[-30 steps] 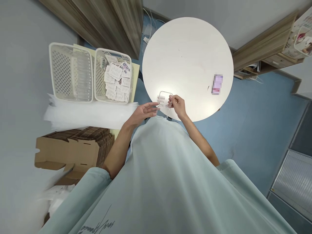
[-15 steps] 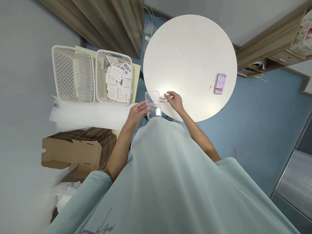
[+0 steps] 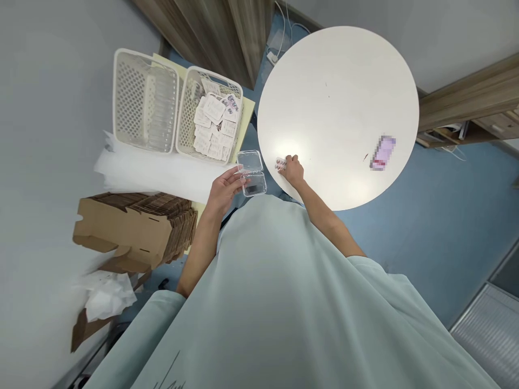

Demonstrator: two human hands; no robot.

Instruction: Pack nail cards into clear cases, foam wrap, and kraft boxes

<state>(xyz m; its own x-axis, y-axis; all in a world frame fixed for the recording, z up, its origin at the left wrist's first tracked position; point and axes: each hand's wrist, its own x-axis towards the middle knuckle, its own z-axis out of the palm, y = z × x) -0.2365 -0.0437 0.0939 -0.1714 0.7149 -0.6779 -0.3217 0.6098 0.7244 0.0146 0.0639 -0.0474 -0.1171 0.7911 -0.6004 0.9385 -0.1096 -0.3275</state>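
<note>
My left hand (image 3: 225,189) grips a small clear plastic box (image 3: 254,185) near its hinge. The box's lid (image 3: 250,161) is swung up and nothing shows inside. At the near left edge of the round white table, my right hand (image 3: 293,170) pinches a small card (image 3: 280,163) with rows of reddish pieces that look like press-on nails. The card is low over the tabletop or touching it; I cannot tell which. A short gap separates card and box.
To the left, one white basket (image 3: 115,102) holds stacked clear boxes and another basket (image 3: 185,119) holds many printed cards. White sheeting (image 3: 162,172) and folded cardboard boxes (image 3: 125,229) lie nearer. A blurred purple item (image 3: 383,153) rests on the round table (image 3: 336,108).
My right hand has drawn the card away from the box, rightward onto the table edge, and turned palm down. The left hand still holds the opened box. The view has turned slightly.
</note>
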